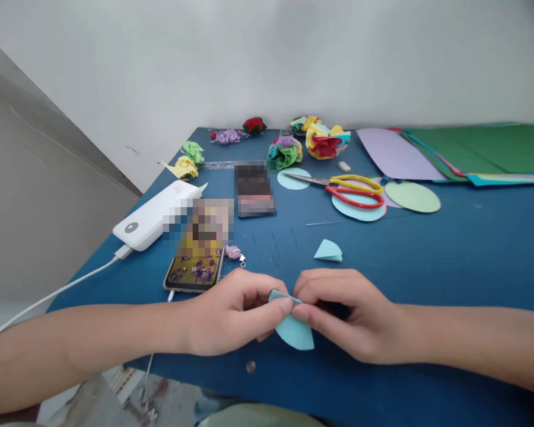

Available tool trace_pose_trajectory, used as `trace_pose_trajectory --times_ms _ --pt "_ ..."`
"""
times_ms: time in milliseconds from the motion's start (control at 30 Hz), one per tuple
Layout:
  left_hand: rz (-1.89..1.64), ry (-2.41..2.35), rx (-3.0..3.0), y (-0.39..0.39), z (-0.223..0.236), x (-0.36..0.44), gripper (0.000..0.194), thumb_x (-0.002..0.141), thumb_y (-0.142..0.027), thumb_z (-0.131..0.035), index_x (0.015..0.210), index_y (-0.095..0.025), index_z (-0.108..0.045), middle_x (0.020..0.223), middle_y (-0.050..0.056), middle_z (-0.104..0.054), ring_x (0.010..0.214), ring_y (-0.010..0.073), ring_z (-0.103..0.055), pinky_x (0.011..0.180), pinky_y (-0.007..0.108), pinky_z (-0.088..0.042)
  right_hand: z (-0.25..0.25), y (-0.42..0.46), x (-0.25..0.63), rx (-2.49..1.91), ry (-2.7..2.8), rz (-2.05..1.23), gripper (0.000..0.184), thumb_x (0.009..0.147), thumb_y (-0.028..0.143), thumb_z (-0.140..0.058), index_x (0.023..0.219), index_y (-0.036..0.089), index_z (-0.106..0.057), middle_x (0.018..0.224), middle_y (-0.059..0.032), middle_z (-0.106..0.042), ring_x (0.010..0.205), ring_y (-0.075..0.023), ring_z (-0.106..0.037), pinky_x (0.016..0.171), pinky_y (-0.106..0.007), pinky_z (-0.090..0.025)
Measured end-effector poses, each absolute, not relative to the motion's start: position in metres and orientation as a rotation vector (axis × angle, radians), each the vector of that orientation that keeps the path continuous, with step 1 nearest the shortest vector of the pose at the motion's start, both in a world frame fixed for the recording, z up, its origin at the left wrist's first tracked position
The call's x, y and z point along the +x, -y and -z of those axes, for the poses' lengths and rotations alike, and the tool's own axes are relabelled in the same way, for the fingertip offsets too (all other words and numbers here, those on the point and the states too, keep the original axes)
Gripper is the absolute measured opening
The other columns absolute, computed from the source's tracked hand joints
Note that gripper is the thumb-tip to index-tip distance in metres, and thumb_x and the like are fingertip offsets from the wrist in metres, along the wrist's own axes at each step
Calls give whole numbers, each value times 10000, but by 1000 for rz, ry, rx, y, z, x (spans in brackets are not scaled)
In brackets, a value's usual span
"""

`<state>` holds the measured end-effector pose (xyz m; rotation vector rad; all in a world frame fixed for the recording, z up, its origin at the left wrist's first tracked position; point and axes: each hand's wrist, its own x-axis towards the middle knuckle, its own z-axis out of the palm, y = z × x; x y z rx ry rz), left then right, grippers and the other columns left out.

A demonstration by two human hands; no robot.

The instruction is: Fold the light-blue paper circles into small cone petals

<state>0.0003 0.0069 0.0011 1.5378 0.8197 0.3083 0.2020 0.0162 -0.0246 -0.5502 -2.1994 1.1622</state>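
Both hands meet near the front edge of the blue table (471,249). My left hand (231,314) and my right hand (342,311) pinch a folded light-blue paper piece (296,332) between thumbs and fingertips, its rounded edge pointing down toward me. A second folded light-blue paper wedge (328,251) lies on the table just beyond my hands.
Red-and-yellow scissors (351,190) lie on cut paper circles (412,197) mid-table. Coloured paper sheets (480,151) are stacked at back right. Several crumpled paper flowers (323,141) sit along the back. A phone (196,270), white power bank (153,216) and cable are at left.
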Motion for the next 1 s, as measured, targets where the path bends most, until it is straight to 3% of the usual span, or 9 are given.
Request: trace_pose_trajectory --times_ms 300,500,567,633,700,767,900,1000 --pt "-408 -924 1493 -3 0 3 218 876 -304 -474 766 -120 -514 559 -42 -431 480 53 -366 427 167 -285 24 -20 202 -659 2203 -1185 233 900 245 -446 705 143 -525 661 -23 -528 592 -93 -468 542 -209 -382" --pt "-476 -974 1490 -1 1 3 234 883 -311 -472 742 -128 -508 538 -41 -452 467 55 -399 433 168 -309 24 -23 203 -626 2324 -1148 347 939 215 -341 611 166 -443 547 23 -462 493 -65 -428 493 -182 -361" --pt "-525 -961 1401 -2 1 1 257 899 -334 -442 737 -138 -481 536 -45 -450 461 55 -400 433 169 -309 27 -26 207 -642 2347 -890 276 933 183 -326 697 174 -469 571 17 -499 506 -76 -456 504 -194 -378" --pt "-561 -945 1326 -4 2 0 274 914 -356 -407 743 -147 -454 532 -49 -447 453 55 -391 429 170 -304 31 -31 212 -561 2379 -377 119 890 162 -392 887 182 -510 697 -26 -582 589 -115 -512 543 -242 -398" --pt "-546 -930 1295 -5 3 0 280 922 -369 -383 752 -153 -438 515 -56 -430 437 55 -365 420 170 -293 33 -34 216 -374 2422 81 175 853 149 -459 1006 204 -524 791 -57 -625 644 -154 -546 565 -286 -403" --pt "-479 -923 1319 -5 4 1 280 924 -372 -373 762 -153 -436 502 -61 -421 426 53 -355 418 170 -292 33 -36 219 -224 2469 255 185 854 158 -469 1015 199 -552 770 -63 -637 648 -173 -560 566 -309 -407" --pt "-363 -945 1430 -2 5 3 279 918 -367 -381 796 -136 -479 527 -39 -481 429 57 -420 441 176 -349 32 -31 216 -199 2483 55 199 888 151 -398 1010 174 -554 713 -58 -625 651 -165 -564 562 -297 -416" --pt "-376 -925 1406 -1 5 4 257 908 -364 -400 814 -137 -475 575 -20 -519 447 64 -468 448 180 -383 32 -27 209 -438 2355 -309 112 882 187 -478 976 187 -539 669 -15 -578 576 -110 -517 524 -229 -402"
